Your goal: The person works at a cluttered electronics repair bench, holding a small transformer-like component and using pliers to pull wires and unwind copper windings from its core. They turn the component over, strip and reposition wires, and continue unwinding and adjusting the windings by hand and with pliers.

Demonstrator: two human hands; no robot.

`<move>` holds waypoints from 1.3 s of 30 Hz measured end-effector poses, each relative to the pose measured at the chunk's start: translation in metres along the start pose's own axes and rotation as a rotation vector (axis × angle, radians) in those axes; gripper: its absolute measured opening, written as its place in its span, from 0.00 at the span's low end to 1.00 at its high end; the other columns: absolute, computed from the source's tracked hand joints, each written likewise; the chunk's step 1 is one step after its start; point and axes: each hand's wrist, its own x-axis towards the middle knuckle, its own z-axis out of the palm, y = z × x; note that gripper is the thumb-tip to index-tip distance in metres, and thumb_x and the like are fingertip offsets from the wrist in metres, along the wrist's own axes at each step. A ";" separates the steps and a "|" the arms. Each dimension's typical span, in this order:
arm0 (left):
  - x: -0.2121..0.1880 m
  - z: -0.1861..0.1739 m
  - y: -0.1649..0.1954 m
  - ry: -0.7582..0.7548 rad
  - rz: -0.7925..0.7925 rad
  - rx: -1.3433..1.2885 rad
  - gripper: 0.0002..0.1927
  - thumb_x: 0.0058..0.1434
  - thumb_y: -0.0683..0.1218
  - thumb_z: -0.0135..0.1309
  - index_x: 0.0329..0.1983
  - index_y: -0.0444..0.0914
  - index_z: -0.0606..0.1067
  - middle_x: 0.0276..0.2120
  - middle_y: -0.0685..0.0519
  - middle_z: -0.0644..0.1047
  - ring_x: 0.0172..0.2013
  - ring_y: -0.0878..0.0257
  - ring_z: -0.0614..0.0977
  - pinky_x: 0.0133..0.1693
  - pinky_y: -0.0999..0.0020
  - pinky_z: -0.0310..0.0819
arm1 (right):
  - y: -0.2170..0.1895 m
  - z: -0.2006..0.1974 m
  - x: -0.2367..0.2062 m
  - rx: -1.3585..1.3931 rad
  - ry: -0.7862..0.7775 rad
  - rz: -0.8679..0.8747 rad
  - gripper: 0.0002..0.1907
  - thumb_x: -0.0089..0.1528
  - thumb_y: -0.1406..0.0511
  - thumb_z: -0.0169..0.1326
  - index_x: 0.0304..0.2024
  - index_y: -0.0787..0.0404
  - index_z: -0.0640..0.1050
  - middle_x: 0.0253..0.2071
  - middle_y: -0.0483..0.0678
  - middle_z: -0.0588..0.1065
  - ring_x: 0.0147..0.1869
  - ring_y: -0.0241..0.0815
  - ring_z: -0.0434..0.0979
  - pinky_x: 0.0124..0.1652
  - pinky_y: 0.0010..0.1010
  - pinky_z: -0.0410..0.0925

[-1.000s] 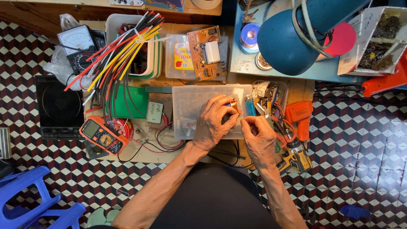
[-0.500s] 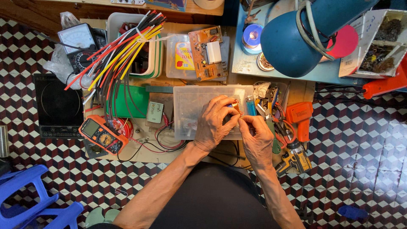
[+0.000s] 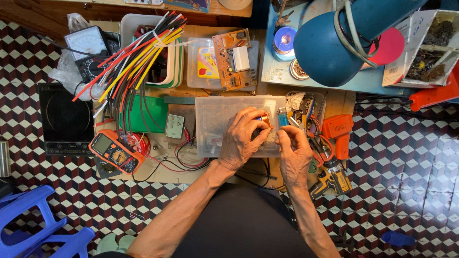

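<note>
My left hand (image 3: 245,138) is closed around a small copper-coloured coil part (image 3: 264,120) above a clear plastic box (image 3: 215,119) on the low workbench. My right hand (image 3: 292,149) is just to the right of it, with its fingertips pinched together close to the part; whatever they hold is too small to make out. A blue lighter (image 3: 283,116) lies at the box's right edge, next to my right hand.
An orange multimeter (image 3: 114,151) and a bundle of coloured wires (image 3: 136,57) lie at the left. A circuit board (image 3: 234,59) sits behind the box. A blue desk lamp (image 3: 334,43) hangs at the upper right. An orange tool (image 3: 338,131) and a yellow drill (image 3: 330,179) lie right. A blue stool (image 3: 33,224) stands lower left.
Both hands stay over the clear box with only small finger movements. The view has shifted slightly.
</note>
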 end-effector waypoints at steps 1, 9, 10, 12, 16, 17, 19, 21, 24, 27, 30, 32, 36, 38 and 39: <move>0.000 0.000 0.000 -0.002 0.001 -0.004 0.06 0.60 0.43 0.63 0.35 0.38 0.77 0.52 0.51 0.78 0.59 0.53 0.77 0.60 0.57 0.73 | -0.001 -0.001 0.001 -0.083 -0.016 -0.060 0.09 0.67 0.64 0.54 0.47 0.62 0.78 0.36 0.42 0.76 0.37 0.31 0.75 0.36 0.22 0.69; 0.002 -0.004 0.003 -0.001 -0.004 0.008 0.06 0.60 0.43 0.63 0.35 0.37 0.77 0.52 0.51 0.78 0.58 0.53 0.77 0.59 0.58 0.73 | -0.017 -0.009 0.008 -0.306 -0.157 -0.283 0.10 0.67 0.69 0.53 0.50 0.61 0.81 0.39 0.47 0.72 0.35 0.33 0.70 0.35 0.25 0.68; 0.002 -0.004 0.003 -0.003 -0.007 0.010 0.06 0.60 0.42 0.63 0.35 0.37 0.77 0.52 0.51 0.78 0.58 0.53 0.77 0.59 0.58 0.73 | -0.018 -0.009 0.009 -0.315 -0.160 -0.275 0.10 0.67 0.69 0.53 0.50 0.61 0.81 0.40 0.46 0.72 0.34 0.33 0.70 0.34 0.25 0.67; 0.003 -0.004 0.003 -0.004 -0.007 0.005 0.06 0.60 0.43 0.63 0.35 0.37 0.77 0.52 0.51 0.78 0.58 0.53 0.77 0.59 0.58 0.73 | -0.021 -0.010 0.011 -0.333 -0.165 -0.260 0.09 0.67 0.69 0.53 0.49 0.61 0.80 0.40 0.45 0.73 0.33 0.32 0.70 0.33 0.25 0.67; 0.003 -0.003 0.004 -0.002 -0.007 0.015 0.06 0.60 0.43 0.63 0.35 0.37 0.77 0.51 0.51 0.78 0.58 0.53 0.77 0.59 0.57 0.73 | -0.022 -0.010 0.013 -0.326 -0.184 -0.263 0.09 0.67 0.69 0.53 0.48 0.62 0.80 0.40 0.46 0.72 0.34 0.32 0.71 0.35 0.23 0.67; 0.003 -0.003 0.005 -0.005 -0.011 0.011 0.06 0.60 0.43 0.63 0.35 0.37 0.77 0.51 0.51 0.78 0.58 0.53 0.77 0.59 0.57 0.73 | -0.022 -0.010 0.014 -0.312 -0.187 -0.260 0.09 0.67 0.69 0.53 0.48 0.62 0.80 0.40 0.45 0.72 0.35 0.32 0.72 0.35 0.23 0.68; 0.002 -0.004 0.006 -0.012 -0.018 0.005 0.06 0.59 0.42 0.63 0.35 0.37 0.77 0.52 0.51 0.78 0.58 0.52 0.77 0.58 0.57 0.73 | -0.021 -0.011 0.016 -0.280 -0.195 -0.210 0.09 0.66 0.68 0.53 0.48 0.62 0.80 0.40 0.45 0.73 0.35 0.32 0.72 0.35 0.23 0.68; 0.003 -0.004 0.007 -0.013 -0.012 0.010 0.06 0.59 0.42 0.63 0.35 0.37 0.77 0.52 0.51 0.78 0.58 0.52 0.77 0.59 0.57 0.73 | -0.020 -0.011 0.018 -0.244 -0.211 -0.117 0.09 0.66 0.68 0.54 0.47 0.62 0.80 0.41 0.44 0.73 0.34 0.33 0.71 0.33 0.23 0.67; 0.003 -0.005 0.007 -0.018 -0.015 0.000 0.06 0.59 0.42 0.63 0.36 0.37 0.77 0.52 0.51 0.78 0.58 0.52 0.77 0.59 0.57 0.73 | -0.018 -0.013 0.017 -0.263 -0.214 -0.182 0.09 0.66 0.68 0.54 0.48 0.62 0.80 0.42 0.44 0.75 0.36 0.32 0.73 0.35 0.23 0.68; 0.002 -0.005 0.008 -0.022 -0.019 0.003 0.06 0.59 0.42 0.63 0.36 0.37 0.77 0.53 0.51 0.78 0.59 0.52 0.76 0.59 0.57 0.73 | -0.014 -0.011 0.011 -0.199 -0.187 -0.134 0.12 0.64 0.67 0.56 0.49 0.63 0.78 0.43 0.44 0.75 0.37 0.32 0.75 0.35 0.23 0.70; 0.002 -0.004 0.008 -0.040 -0.028 -0.006 0.06 0.59 0.42 0.63 0.36 0.37 0.77 0.53 0.51 0.78 0.59 0.52 0.76 0.60 0.58 0.74 | -0.010 -0.009 0.007 -0.171 -0.154 -0.146 0.11 0.64 0.67 0.57 0.49 0.63 0.78 0.43 0.44 0.77 0.39 0.32 0.75 0.39 0.23 0.71; 0.002 -0.004 0.009 -0.057 -0.039 -0.006 0.06 0.59 0.41 0.63 0.36 0.37 0.78 0.53 0.51 0.78 0.59 0.52 0.76 0.60 0.58 0.74 | -0.008 -0.009 0.006 -0.208 -0.155 -0.202 0.09 0.66 0.67 0.57 0.48 0.63 0.79 0.44 0.45 0.76 0.40 0.32 0.76 0.41 0.23 0.72; 0.000 -0.004 0.008 -0.079 -0.048 0.006 0.06 0.59 0.41 0.64 0.36 0.36 0.78 0.54 0.51 0.77 0.59 0.52 0.76 0.60 0.58 0.74 | -0.005 -0.009 0.004 -0.201 -0.130 -0.213 0.08 0.66 0.69 0.56 0.47 0.63 0.80 0.44 0.45 0.76 0.41 0.32 0.76 0.42 0.24 0.71; -0.001 -0.004 0.007 -0.080 -0.045 0.009 0.06 0.58 0.40 0.64 0.36 0.36 0.78 0.54 0.51 0.77 0.59 0.52 0.76 0.60 0.58 0.74 | -0.005 -0.009 0.006 -0.191 -0.142 -0.202 0.08 0.65 0.69 0.57 0.47 0.63 0.80 0.43 0.46 0.76 0.40 0.32 0.75 0.41 0.24 0.71; -0.001 -0.003 0.007 -0.077 -0.044 0.011 0.06 0.58 0.40 0.64 0.36 0.36 0.78 0.54 0.51 0.77 0.59 0.52 0.76 0.60 0.58 0.74 | -0.004 -0.010 0.006 -0.185 -0.149 -0.198 0.08 0.65 0.69 0.57 0.47 0.63 0.80 0.43 0.46 0.75 0.39 0.32 0.75 0.40 0.24 0.70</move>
